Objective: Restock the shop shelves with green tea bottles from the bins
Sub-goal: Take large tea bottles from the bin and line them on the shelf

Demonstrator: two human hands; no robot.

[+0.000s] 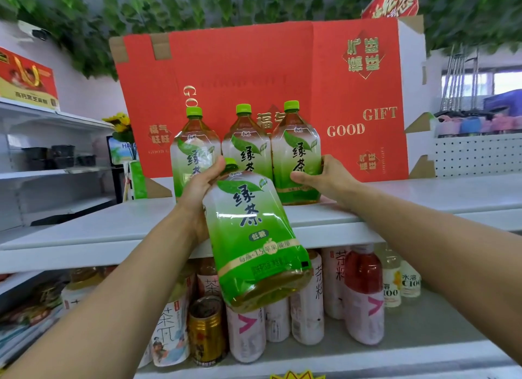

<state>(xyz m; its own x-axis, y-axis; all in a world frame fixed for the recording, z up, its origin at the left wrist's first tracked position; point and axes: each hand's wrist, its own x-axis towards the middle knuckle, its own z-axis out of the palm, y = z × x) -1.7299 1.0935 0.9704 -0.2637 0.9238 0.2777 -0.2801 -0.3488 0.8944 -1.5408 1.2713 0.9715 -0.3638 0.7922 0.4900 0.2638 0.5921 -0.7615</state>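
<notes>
Head view: left hand (202, 186) grips a tilted green tea bottle (254, 237) by its shoulder, just off the top shelf (99, 231) edge. Right hand (324, 178) clasps the rightmost standing bottle (296, 152) of three, probably nudging it to make room. Next: stand the held one upright in front. Labels read 绿茶; red box (282, 67) behind says GOOD GIFT.

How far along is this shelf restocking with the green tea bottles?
Done: three green tea bottles stand on the top shelf. In hand: the left hand holds a fourth bottle, tilted, while the right hand grips the rightmost bottle. Left: setting the fourth down; the bins are out of view, so remaining stock is unknown.
</notes>
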